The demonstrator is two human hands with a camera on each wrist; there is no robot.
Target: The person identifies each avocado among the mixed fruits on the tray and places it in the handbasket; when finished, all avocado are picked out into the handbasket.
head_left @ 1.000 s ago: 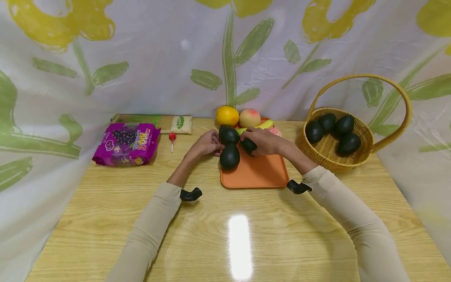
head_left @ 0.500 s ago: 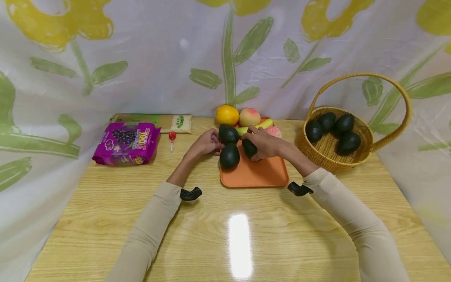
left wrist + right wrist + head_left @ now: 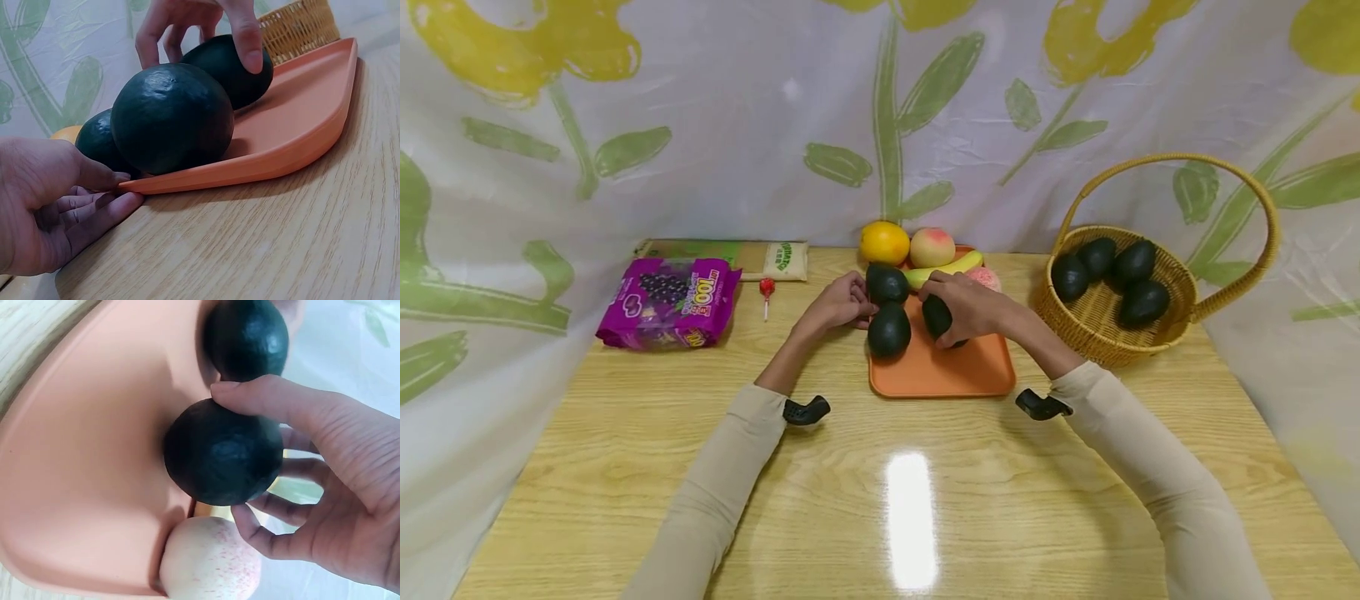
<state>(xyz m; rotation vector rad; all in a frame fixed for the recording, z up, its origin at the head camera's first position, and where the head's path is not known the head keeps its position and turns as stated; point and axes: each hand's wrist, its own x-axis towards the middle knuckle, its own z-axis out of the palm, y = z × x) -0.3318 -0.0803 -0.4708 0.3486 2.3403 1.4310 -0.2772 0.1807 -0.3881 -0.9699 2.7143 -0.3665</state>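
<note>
Over the orange tray (image 3: 955,377), my right hand (image 3: 967,307) grips a dark green avocado (image 3: 219,453), with the thumb on one side and the fingers round the other. Two more avocados sit along the tray's left side, a rear avocado (image 3: 886,284) and a front avocado (image 3: 889,331). My left hand (image 3: 53,203) pinches the tray's left rim between thumb and fingers, beside those two. In the head view its fingertips are partly hidden by the avocados. The held avocado is apart from the other two, and its underside is hidden in the head view.
Behind lie a yellow fruit (image 3: 883,243), a peach (image 3: 932,247), a banana (image 3: 955,268) and a pink-speckled fruit (image 3: 209,559). A wicker basket (image 3: 1093,343) with several avocados stands right. Leftward are a lollipop (image 3: 767,288), a purple candy bag (image 3: 670,304) and a brown packet (image 3: 786,262).
My right hand has shifted slightly to the right with its avocado, widening the gap to the other two. My left hand stays at the tray's rim.
</note>
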